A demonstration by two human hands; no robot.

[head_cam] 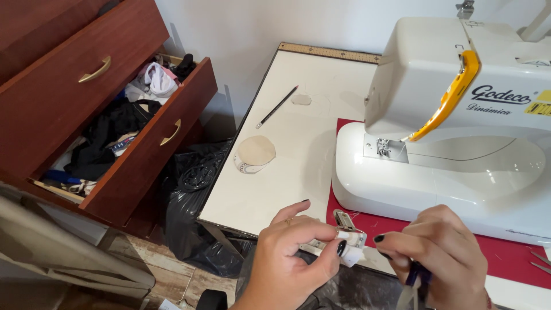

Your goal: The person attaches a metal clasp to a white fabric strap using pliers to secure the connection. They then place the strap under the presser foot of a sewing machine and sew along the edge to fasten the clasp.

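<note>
My left hand (290, 252) pinches a small white sewing-machine part (349, 238) with a metal end, held over the table's front edge. Just to its right, my right hand (439, 252) is closed around a dark blue-handled tool (414, 275) that points down; its fingertip is close to the white part. A white sewing machine (447, 126) with an orange lever stands on a red mat (516, 258) behind both hands.
On the cream table (275, 189) lie a round beige fabric piece (254, 154), a smaller oval piece (301, 99), a pencil (277, 107) and a ruler (330, 53) along the far edge. An open wooden drawer (143, 143) full of clothes is at left, a black bag (195, 201) below.
</note>
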